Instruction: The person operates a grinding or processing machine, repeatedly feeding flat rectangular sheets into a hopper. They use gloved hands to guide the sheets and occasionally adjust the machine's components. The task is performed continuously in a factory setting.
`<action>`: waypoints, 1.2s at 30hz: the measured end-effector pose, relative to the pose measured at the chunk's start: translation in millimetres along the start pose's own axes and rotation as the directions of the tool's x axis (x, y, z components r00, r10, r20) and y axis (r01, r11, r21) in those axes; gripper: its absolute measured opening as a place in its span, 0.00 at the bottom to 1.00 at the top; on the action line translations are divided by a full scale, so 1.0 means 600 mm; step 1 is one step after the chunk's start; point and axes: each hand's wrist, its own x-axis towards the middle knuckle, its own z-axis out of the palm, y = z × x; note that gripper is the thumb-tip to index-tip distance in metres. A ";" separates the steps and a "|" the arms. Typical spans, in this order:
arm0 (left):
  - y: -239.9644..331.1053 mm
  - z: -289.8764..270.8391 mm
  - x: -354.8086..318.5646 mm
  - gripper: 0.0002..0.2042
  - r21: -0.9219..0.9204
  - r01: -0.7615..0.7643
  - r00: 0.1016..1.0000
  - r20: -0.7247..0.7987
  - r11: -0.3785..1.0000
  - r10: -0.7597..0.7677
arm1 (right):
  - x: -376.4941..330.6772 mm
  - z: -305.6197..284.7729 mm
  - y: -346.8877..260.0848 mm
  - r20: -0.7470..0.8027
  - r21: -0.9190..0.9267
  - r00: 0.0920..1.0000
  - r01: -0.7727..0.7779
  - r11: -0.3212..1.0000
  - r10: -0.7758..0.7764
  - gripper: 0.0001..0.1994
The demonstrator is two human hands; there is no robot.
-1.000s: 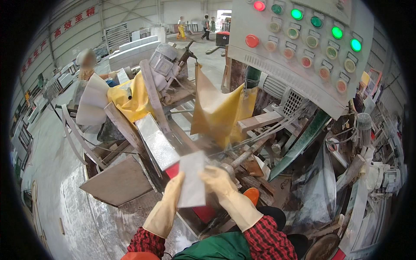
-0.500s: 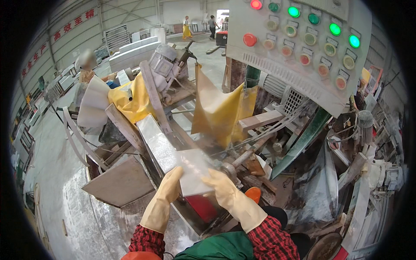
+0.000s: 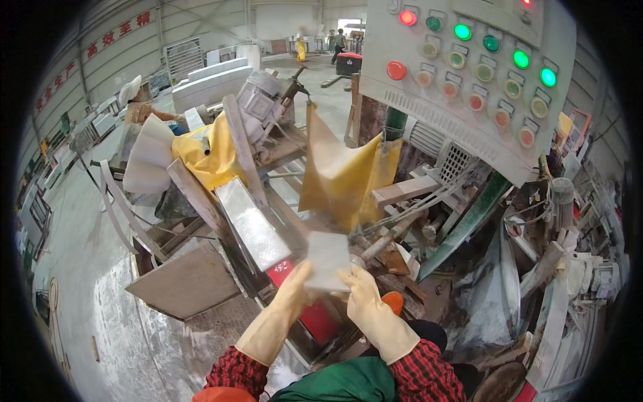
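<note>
A whitish rectangular stone slab is held between my two gloved hands, in front of my body. My left hand, in a cream rubber glove, grips its near left corner. At the near right corner, my right hand in a matching glove closes on the slab. Left of it a longer wet white slab lies on a narrow machine bed with a red surface; my hands do not touch that slab. A hazy blur lies over the far edge of the held slab.
A grey control panel with lit buttons overhangs at right. Yellow sheets hang beyond the slabs near a motor. A brown board leans at left. Wooden beams and scrap crowd the right. Other people are farther off.
The held slab has moved right, away from the long slab, uncovering more of the red surface. My left hand has shifted right with it; my right hand has moved slightly.
</note>
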 end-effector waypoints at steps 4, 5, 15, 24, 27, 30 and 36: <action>0.018 0.028 -0.024 0.35 0.277 -0.055 0.997 -0.031 0.959 0.067 | 0.034 -0.036 0.015 -0.366 0.161 0.924 -0.049 0.986 0.106 0.14; 0.003 0.005 0.001 0.36 0.339 -0.172 0.978 -0.057 0.925 0.202 | 0.039 -0.045 0.011 -0.445 0.257 0.884 -0.029 0.966 0.144 0.11; 0.018 0.012 0.058 0.21 0.779 -0.349 0.766 0.557 -0.521 0.321 | -0.026 -0.178 -0.053 -0.400 -0.230 0.711 0.533 0.814 -0.578 0.10; -0.017 -0.046 0.081 0.24 0.792 -0.130 0.883 0.365 -0.596 0.294 | -0.279 -0.322 -0.185 -0.903 0.350 0.426 0.654 0.670 0.056 0.17; -0.011 -0.057 0.089 0.23 0.773 -0.123 0.880 0.376 -0.622 0.292 | -0.410 -0.397 -0.147 -0.941 0.208 0.320 0.801 0.561 -0.108 0.20; -0.039 -0.051 0.097 0.21 0.758 -0.154 0.881 0.395 -0.634 0.259 | -0.560 -0.475 -0.102 -0.947 -0.300 -0.128 0.679 0.671 -0.293 0.15; -0.029 -0.056 0.097 0.22 0.762 -0.170 0.879 0.404 -0.625 0.253 | -0.730 -0.584 -0.069 -0.795 -0.547 -0.584 0.569 0.615 -0.166 0.18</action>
